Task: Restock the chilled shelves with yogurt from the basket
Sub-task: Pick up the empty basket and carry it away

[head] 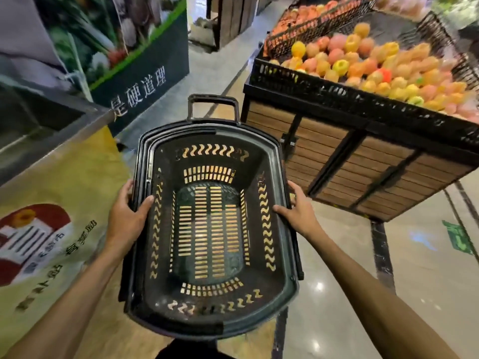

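A black plastic shopping basket (pixel 283 177) with slotted walls hangs in front of me, held level above the floor. Nothing lies inside it; the floor shows through its slots. My left hand (pixel 127 216) grips the left rim, thumb over the inner wall and fingers outside. My right hand (pixel 298 208) grips the right rim the same way. A pull handle (pixel 212 99) sticks up at the basket's far end. No yogurt and no chilled shelves are in view.
A fruit stand (pixel 350 156) with wooden slats and black crates of orange and yellow fruit stands close on the right. A yellow-fronted counter (pixel 64 182) runs along the left. A green vegetable sign (pixel 145 81) stands ahead left, with an aisle of glossy floor (pixel 215 66) beyond.
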